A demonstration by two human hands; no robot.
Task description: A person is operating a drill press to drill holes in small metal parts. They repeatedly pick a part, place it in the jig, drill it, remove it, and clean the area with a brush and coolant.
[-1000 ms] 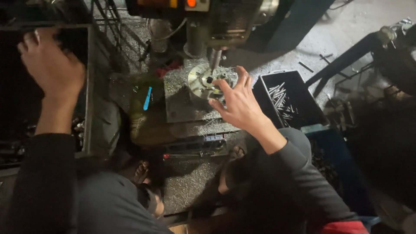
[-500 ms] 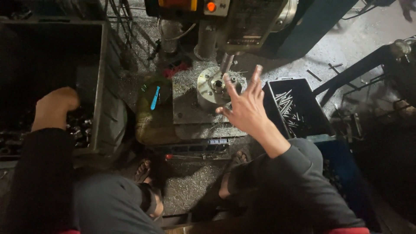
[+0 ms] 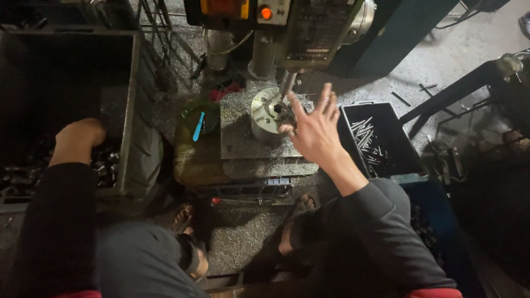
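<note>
My right hand (image 3: 314, 129) hovers with fingers spread just right of a round metal fixture (image 3: 266, 113) on the drill press table (image 3: 243, 146). It holds nothing. The drill spindle (image 3: 287, 83) hangs right above the fixture. My left hand (image 3: 77, 138) reaches down into a large grey crate (image 3: 130, 99) at the left, curled over a pile of small dark metal parts (image 3: 105, 160). Its fingers are hidden, so I cannot see whether it grips a part.
A black bin (image 3: 406, 146) with several thin metal rods stands right of the table. A green cup (image 3: 193, 113) with a blue-handled brush sits left of the fixture. The machine head (image 3: 309, 27) with an orange button looms above. My sandalled feet rest on the chip-strewn floor.
My left hand has dropped from the crate's upper part down onto the parts at its bottom. My right hand stayed beside the fixture, drawing back slightly with fingers spread.
</note>
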